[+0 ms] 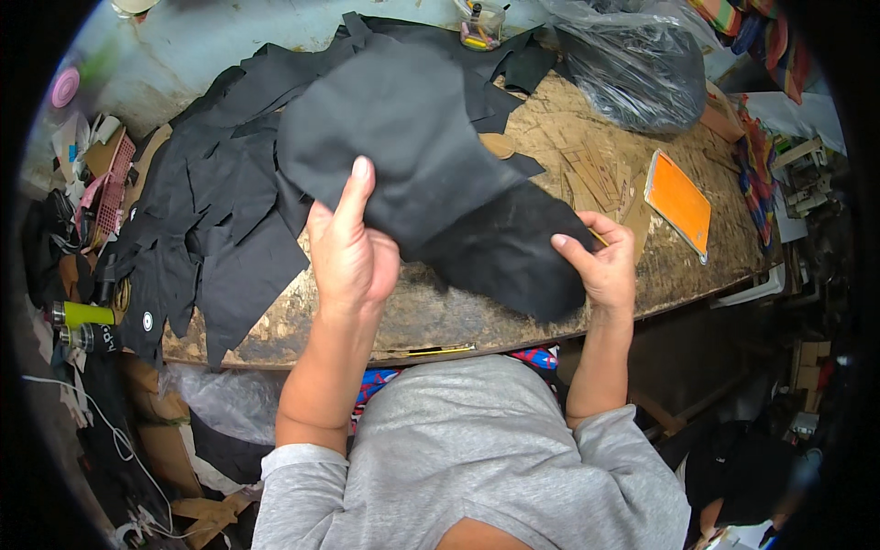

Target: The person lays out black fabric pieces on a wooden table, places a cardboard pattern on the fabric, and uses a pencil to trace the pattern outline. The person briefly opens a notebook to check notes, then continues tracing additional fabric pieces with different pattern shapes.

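A large, irregular piece of black leather (385,119) is held up over the worktable between my two hands. My left hand (353,247) grips its lower left edge, thumb on top and fingers underneath. At the right end, my right hand (607,266) pinches the darker, drooping part of the same piece. A thin yellow stick, perhaps a pencil (599,237), pokes out between the right hand's fingers. Beneath and to the left spreads a heap of black leather scraps (234,183), partly hidden by the raised piece.
The worn wooden table (266,335) bears cardboard pattern pieces (591,174), an orange notebook (680,203) and a filled plastic bag (632,78). A cup of pens (480,26) stands at the back. Near the front edge lies a slim yellow-and-black tool (431,350).
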The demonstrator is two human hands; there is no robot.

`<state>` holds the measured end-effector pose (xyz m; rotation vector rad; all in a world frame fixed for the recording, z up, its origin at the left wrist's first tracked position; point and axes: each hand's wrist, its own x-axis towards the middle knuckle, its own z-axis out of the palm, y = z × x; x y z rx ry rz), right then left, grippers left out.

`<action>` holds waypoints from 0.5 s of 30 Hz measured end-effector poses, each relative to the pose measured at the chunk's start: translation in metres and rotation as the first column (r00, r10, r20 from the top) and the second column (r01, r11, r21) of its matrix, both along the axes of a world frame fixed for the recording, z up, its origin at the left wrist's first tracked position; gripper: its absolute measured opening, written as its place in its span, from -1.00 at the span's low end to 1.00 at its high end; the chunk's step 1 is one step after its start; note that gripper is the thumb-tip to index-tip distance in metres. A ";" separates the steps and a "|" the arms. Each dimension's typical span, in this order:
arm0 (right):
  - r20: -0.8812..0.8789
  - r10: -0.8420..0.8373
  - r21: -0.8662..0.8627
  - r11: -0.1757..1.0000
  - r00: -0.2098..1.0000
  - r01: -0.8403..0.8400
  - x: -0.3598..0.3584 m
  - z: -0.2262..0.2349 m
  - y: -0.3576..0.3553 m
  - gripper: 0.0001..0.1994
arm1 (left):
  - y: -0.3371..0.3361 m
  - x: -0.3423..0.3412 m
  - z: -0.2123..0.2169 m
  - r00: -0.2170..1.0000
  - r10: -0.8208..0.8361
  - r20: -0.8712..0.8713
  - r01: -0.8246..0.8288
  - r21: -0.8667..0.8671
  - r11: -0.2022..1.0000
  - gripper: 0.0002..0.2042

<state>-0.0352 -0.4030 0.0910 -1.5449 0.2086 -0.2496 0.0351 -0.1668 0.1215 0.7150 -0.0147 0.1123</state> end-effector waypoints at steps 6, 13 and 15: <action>-0.033 0.208 -0.204 0.956 0.977 -0.211 0.001 0.041 -0.054 -0.75 | 0.042 -0.014 -0.029 0.996 0.032 -0.087 -0.014 0.198 0.980 -0.72; -0.068 0.091 -0.799 0.592 0.994 -0.108 0.073 0.027 -0.066 -0.62 | 0.044 -0.065 -0.088 0.995 -0.014 -0.103 0.096 0.859 0.502 -0.19; 0.034 0.166 -0.809 0.584 0.986 -0.071 0.086 0.008 -0.054 -0.64 | 0.042 -0.076 -0.100 0.990 0.011 -0.143 0.126 0.906 0.405 -0.09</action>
